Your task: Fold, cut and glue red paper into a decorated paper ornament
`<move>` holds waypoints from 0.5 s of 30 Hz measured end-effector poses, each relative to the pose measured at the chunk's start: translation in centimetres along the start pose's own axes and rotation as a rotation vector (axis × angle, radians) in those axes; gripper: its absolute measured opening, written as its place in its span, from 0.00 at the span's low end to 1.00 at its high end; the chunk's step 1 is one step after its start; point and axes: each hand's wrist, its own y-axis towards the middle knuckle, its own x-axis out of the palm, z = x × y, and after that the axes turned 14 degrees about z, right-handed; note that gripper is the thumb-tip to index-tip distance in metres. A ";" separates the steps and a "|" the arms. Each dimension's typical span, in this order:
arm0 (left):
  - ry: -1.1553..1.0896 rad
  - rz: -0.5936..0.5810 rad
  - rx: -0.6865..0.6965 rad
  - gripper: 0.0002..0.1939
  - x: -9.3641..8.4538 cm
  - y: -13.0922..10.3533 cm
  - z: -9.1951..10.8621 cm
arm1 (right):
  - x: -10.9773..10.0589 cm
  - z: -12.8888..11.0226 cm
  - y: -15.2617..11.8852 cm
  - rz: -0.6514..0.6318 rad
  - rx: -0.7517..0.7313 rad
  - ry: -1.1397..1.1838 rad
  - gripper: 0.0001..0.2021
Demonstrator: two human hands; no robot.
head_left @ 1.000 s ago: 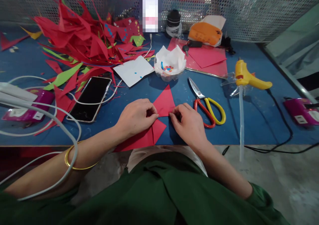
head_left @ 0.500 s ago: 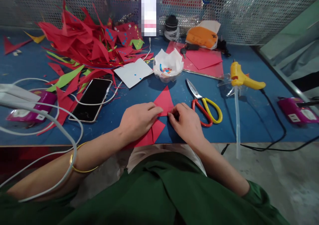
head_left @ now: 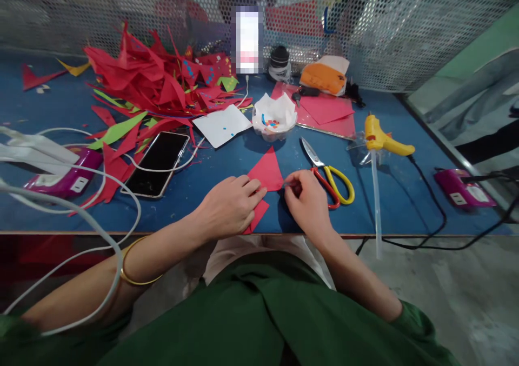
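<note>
My half-curled left hand (head_left: 229,204) lay on red paper (head_left: 265,171), likely light, easily creased, best edge-held; my right hand (head_left: 308,201) pinched narrowly beside its right corner, both holds unclear.

Turned back upward: left hand (head_left: 231,206), fingers loosely bent and close together, pointing rightward, thumb mostly hidden. Wrist nearly straight, left forearm (head_left: 162,247) slanting in low from lower left. Angled inward from other side: bare right forearm (head_left: 360,271). Half-curled at its end: right hand (head_left: 307,198), thumb and forefinger close at tips, other fingers tucked, partly hidden.
</note>
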 end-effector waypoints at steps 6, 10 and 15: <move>-0.052 0.027 -0.040 0.16 -0.1 -0.3 0.0 | -1.2 -1.2 -1.5 -0.029 -0.406 0.061 0.15; -0.066 0.134 -0.081 0.11 0.6 -0.9 0.3 | -0.5 -1.8 -2.2 -0.132 -0.572 0.032 0.19; -0.009 0.356 -0.086 0.10 2.2 -1.5 0.4 | 2.1 0.7 -2.5 -0.043 -0.728 -0.043 0.25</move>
